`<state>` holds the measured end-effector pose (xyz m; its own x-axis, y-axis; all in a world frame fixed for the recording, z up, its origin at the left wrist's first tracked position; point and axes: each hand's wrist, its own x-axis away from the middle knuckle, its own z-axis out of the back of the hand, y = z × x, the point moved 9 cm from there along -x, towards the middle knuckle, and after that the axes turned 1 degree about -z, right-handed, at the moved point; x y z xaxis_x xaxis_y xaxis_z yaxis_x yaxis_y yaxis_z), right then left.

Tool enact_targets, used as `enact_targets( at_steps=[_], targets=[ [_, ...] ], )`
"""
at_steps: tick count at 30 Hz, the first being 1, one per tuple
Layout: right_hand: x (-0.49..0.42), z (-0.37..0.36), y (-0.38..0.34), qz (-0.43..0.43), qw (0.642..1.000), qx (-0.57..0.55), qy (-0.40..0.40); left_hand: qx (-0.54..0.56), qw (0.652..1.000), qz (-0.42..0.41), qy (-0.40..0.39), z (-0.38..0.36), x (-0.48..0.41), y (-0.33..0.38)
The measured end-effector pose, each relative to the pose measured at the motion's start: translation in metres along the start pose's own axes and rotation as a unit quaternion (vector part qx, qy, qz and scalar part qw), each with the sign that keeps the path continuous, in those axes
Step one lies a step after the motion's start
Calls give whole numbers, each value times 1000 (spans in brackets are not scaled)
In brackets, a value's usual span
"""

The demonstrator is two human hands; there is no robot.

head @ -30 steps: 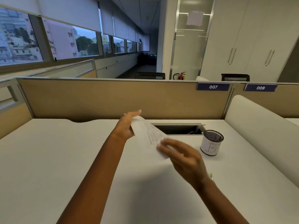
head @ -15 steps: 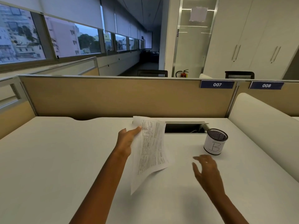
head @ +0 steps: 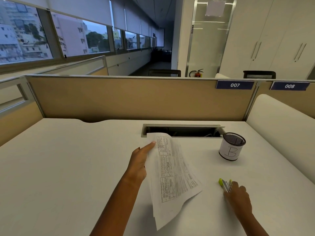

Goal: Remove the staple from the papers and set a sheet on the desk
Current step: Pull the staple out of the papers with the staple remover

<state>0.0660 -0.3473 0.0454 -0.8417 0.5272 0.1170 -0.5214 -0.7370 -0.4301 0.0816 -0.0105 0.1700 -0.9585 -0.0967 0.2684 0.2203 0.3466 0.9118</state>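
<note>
Pinching papers point(head: 172, 176) in left fingers point(head: 150, 145) | right fingers point(head: 236, 186) touching staple remover point(head: 224, 183), grip unclear

007 tag point(head: 234, 85); 008 tag point(head: 289, 86); pen cup point(head: 232, 146) w/ B

Desk point(head: 68, 167) open leftward; mesh cup point(head: 232, 147) far right

Papers point(head: 172, 176) over the middle of the desk point(head: 68, 167), tool and cup to the right.
The left hand point(head: 139, 164) holds the papers by their left edge, before the cable slot point(head: 182, 131). To their right, the right hand point(head: 238, 198) touches the staple remover point(head: 225, 183) on the desk; the cup point(head: 231, 146) stands behind it.
</note>
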Motion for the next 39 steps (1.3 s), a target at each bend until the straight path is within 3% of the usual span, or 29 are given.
enact_targets(
  at_steps=[3,5,8,11,16,21,27,29,32,39],
  targets=[
    [-4,-2,1,-24,993,-105,-52,0,1000,5,4,2,1,-3],
    [-4,-9,-3,-41,963,-236,-122,3,1000,4,2,3,1,-4],
    [15,-18,-26,-79,850,-469,-227,1,1000,-1,16,7,1,-6],
    [32,-14,-55,-85,747,-606,-261,-5,999,-12,34,10,2,-9],
    [53,0,-95,-56,699,-653,-285,-22,996,-26,77,18,6,-18],
    [75,12,-127,-40,603,-734,-310,-28,993,-38,108,18,9,-33],
    [107,0,-154,-57,562,-742,-361,-10,995,-45,84,3,16,-46],
    [115,-1,-159,-43,574,-741,-346,8,997,-36,70,-2,17,-50],
    [122,-3,-155,-19,660,-689,-300,31,997,-18,70,-4,19,-54],
    [134,1,-159,101,811,-514,-258,23,991,-54,123,0,26,-49]
  ],
)
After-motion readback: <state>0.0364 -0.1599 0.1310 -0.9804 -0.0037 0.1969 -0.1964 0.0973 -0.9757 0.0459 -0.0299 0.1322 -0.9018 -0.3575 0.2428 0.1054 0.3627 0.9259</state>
